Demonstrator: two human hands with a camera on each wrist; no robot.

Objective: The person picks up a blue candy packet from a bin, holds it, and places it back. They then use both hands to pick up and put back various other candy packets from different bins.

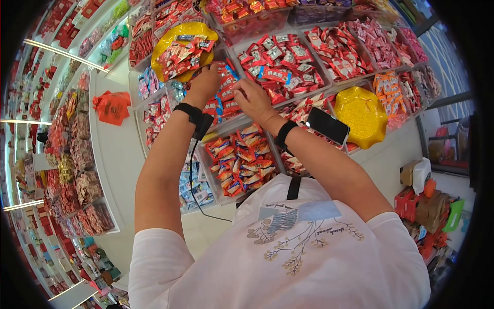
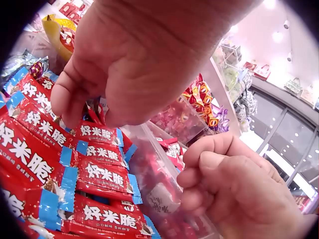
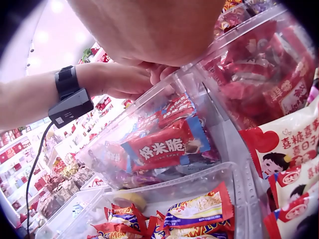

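In the head view my left hand [image 1: 205,83] reaches into a bin of red-and-blue rice crisp packets [image 1: 229,85]. Its thumb and fingers pinch among the packets [image 2: 97,133] in the left wrist view, with red wrapper edges showing between them; the fingertips are partly hidden. My right hand [image 1: 253,101] hovers over the same bin's right side, fingers loosely curled and nothing visible in them. A yellow scalloped plate [image 1: 160,57] heaped with red packets lies just beyond the left hand.
A second yellow plate [image 1: 360,118] and a black phone [image 1: 328,125] lie on the bins at right. Clear bin walls [image 3: 239,184] separate the sweets. Orange-and-blue packets [image 1: 242,162] fill a nearer bin. A red bag [image 1: 111,107] lies on the white counter at left.
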